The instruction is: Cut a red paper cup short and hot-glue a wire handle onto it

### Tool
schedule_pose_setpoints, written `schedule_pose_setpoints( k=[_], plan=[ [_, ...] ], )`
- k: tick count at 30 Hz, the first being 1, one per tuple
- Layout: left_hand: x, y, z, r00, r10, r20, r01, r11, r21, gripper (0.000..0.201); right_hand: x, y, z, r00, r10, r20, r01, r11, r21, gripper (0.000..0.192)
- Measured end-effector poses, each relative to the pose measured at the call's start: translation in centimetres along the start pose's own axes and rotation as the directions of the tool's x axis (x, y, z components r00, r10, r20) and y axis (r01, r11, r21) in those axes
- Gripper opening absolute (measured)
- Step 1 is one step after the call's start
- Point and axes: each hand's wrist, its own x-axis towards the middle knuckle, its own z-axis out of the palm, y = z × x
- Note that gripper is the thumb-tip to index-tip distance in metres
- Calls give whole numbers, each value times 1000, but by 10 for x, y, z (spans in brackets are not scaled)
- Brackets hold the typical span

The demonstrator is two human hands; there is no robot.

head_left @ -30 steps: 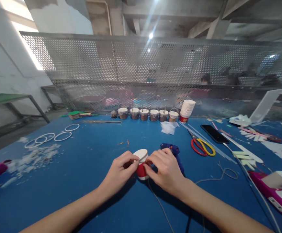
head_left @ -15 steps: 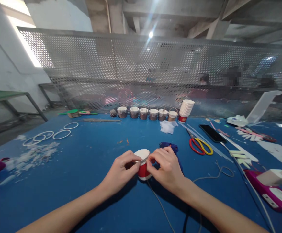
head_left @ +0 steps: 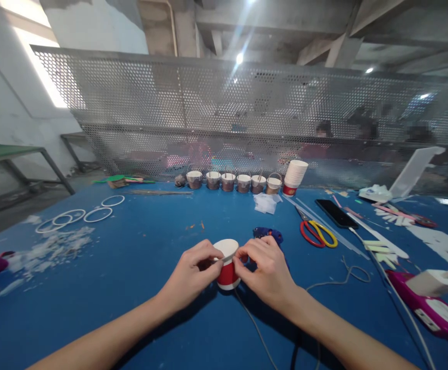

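Six finished brown-wrapped cups (head_left: 231, 181) line the far edge of the blue table (head_left: 139, 246), beside a stack of plain cups (head_left: 295, 176); one red-and-white paper cup (head_left: 227, 267), inverted at table centre, looks bare, pinched between left hand (head_left: 193, 275) and right hand (head_left: 266, 270); both fingertips close on its rim

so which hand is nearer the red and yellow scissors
Right. The right hand is on the paper cup, with the scissors up and to its right. The left hand holds the cup's far side, farther away.
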Motion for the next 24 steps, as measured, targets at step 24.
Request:
schedule_pose_setpoints(
  k=[24],
  plan=[
    [12, -14, -15, 992, -29, 124, 44, 992, -122, 27, -5, 16, 5, 994, 75, 83, -100, 930, 353, 32]
  ],
)
